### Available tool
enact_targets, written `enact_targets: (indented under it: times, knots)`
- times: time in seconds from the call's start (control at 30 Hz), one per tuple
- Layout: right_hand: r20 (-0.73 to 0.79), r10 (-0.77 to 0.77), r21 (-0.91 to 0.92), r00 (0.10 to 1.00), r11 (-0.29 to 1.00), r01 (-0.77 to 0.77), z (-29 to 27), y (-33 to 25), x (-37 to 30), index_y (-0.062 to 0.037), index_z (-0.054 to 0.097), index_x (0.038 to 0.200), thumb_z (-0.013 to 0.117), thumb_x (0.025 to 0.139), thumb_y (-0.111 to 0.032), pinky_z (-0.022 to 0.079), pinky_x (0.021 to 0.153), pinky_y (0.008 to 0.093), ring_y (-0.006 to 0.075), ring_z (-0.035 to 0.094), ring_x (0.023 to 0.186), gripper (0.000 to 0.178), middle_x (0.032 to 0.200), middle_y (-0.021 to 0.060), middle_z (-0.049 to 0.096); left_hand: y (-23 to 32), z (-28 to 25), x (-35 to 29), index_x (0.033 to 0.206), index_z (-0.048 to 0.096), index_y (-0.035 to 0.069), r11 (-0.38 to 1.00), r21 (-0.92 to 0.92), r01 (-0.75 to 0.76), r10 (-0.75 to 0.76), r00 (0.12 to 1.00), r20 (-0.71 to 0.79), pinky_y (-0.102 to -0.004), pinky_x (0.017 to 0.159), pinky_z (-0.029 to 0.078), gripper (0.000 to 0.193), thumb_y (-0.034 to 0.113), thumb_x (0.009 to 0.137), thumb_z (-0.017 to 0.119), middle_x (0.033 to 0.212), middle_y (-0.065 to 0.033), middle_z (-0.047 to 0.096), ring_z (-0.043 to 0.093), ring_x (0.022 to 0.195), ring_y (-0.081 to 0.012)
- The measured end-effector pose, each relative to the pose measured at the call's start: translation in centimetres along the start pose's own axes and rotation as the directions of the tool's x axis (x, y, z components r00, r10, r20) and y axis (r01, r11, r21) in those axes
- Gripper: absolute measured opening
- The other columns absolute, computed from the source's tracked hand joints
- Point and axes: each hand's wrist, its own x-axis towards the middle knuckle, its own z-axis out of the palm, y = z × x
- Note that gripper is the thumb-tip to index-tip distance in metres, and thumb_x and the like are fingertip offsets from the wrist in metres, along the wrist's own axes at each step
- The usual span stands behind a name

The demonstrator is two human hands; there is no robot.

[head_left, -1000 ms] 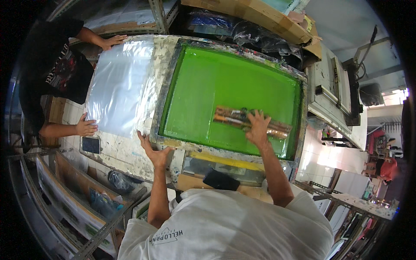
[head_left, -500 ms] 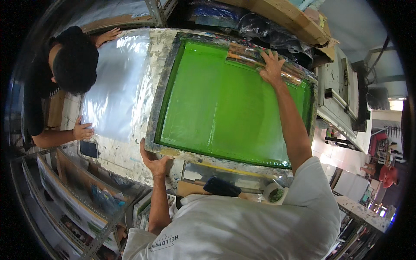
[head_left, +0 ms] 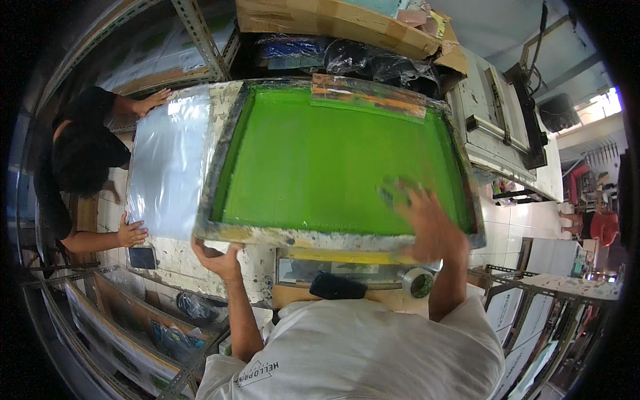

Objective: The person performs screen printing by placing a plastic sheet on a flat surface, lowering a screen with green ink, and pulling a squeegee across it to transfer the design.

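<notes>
A screen printing frame (head_left: 313, 238) with green mesh (head_left: 320, 160) lies in front of me, its near edge seeming slightly raised. My left hand (head_left: 220, 262) grips its near left corner, thumb and fingers around the rim. Over the near right part of the frame hovers my right hand (head_left: 430, 223), blurred, with fingers spread and nothing seen in them. A wooden squeegee (head_left: 367, 97), stained orange and dark, rests along the frame's far rim. To the left, a clear plastic sheet (head_left: 170, 160) lies flat under a co-worker's two hands (head_left: 132, 232).
A dark phone (head_left: 142, 258) lies on the paint-spotted table (head_left: 183, 260). Close to my body are a dark oblong object (head_left: 337, 285) and a tape roll (head_left: 417, 283). Racks with boards (head_left: 127, 307) stand at lower left. A cardboard box (head_left: 333, 20) sits behind the frame.
My right hand has let go of the squeegee and come back toward the frame's near right side. The view has shifted, and the frame's near edge appears higher. My left hand stays at the corner.
</notes>
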Motion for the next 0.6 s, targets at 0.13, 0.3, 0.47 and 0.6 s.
enact_targets:
  times: [0.13, 0.3, 0.47, 0.6]
  knots:
    - [-0.2, 0.204, -0.245, 0.958, 0.937, -0.251, -0.4, -3.4, -4.1, -0.007, 0.053, 0.121, 0.062, 0.071, -0.009, 0.022, 0.104, 0.0592, 0.0394, 0.034, 0.129, 0.05, 0.137, 0.0184, 0.041, 8.4, 4.1, 5.4, 0.134, 0.034, -0.002, 0.986, -0.121, -0.11, 0.098, 0.99, -0.101, -0.037, 0.104, 0.03, 0.09, 0.004, 0.057, 0.08, 0.127, -0.0174, 0.047, 0.043, 0.12, -0.0281]
    - [-0.681, 0.117, -0.231, 0.723, 0.902, -0.364, -4.6, -0.9, -1.7, 0.0007, 0.052, 0.115, 0.055, 0.072, -0.002, 0.02, 0.107, 0.055, 0.0428, 0.036, 0.124, 0.044, 0.13, 0.0215, 0.045, 7.9, 7.3, 7.0, 0.137, 0.035, 0.002, 0.952, -0.303, 0.032, 0.04, 0.973, 0.228, -0.0365, 0.098, 0.032, 0.075, 0.02, 0.075, 0.073, 0.128, -0.0163, 0.049, 0.045, 0.116, -0.0256]
    - [-0.741, 0.049, -0.198, 0.67, 0.937, -0.288, -8.0, -0.2, 0.1, 0.0017, 0.05, 0.119, 0.055, 0.072, -0.001, 0.019, 0.106, 0.0547, 0.0433, 0.037, 0.122, 0.047, 0.128, 0.0235, 0.046, -1.0, 9.6, -3.8, 0.117, 0.055, 0.0, 0.793, 0.57, -0.213, -0.025, 0.924, 0.38, -0.0442, 0.092, 0.038, 0.051, 0.021, 0.075, 0.073, 0.118, -0.018, 0.052, 0.046, 0.111, -0.0348]
    - [-0.722, 0.074, -0.159, 0.688, 0.95, -0.268, -8.6, 0.4, 0.1, 0.0021, 0.049, 0.122, 0.055, 0.071, -0.001, 0.018, 0.107, 0.055, 0.0431, 0.037, 0.123, 0.051, 0.128, 0.0243, 0.046, -0.6, 10.4, -7.4, 0.095, 0.062, -0.002, 0.843, 0.457, -0.283, 0.071, 0.901, 0.428, -0.0434, 0.083, 0.043, 0.026, 0.012, 0.075, 0.072, 0.103, -0.0179, 0.055, 0.053, 0.098, -0.0322]
